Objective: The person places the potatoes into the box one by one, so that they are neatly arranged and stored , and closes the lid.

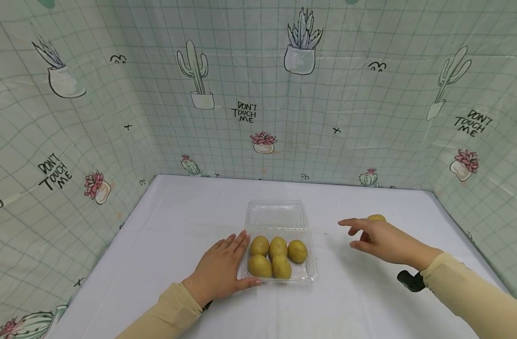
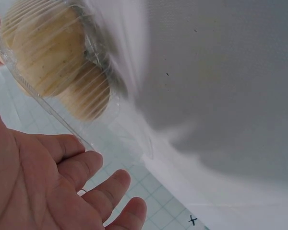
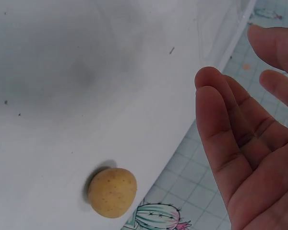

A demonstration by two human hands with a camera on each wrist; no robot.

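On the white-covered table (image 1: 190, 226), a clear plastic container (image 1: 301, 272) lies before me, its lid (image 1: 276, 213) folded back on the far side. Five potatoes (image 1: 278, 247) rest in its base, three along the far row and two along the near row; the near right part of the base is bare. My left hand (image 1: 220, 269) lies along the container's left side, fingers extended, thumb at the near left corner. My right hand (image 1: 383, 241) is raised above the table, to the right of the container and apart from it, with fingers loosely bent and grasping nothing. A sixth potato (image 3: 112, 193) lies on the table beyond this hand, which partly hides it in the head view; the right wrist view shows it whole, near the table's edge. Behind rises a gridded, cactus-printed cloth (image 1: 228, 70).
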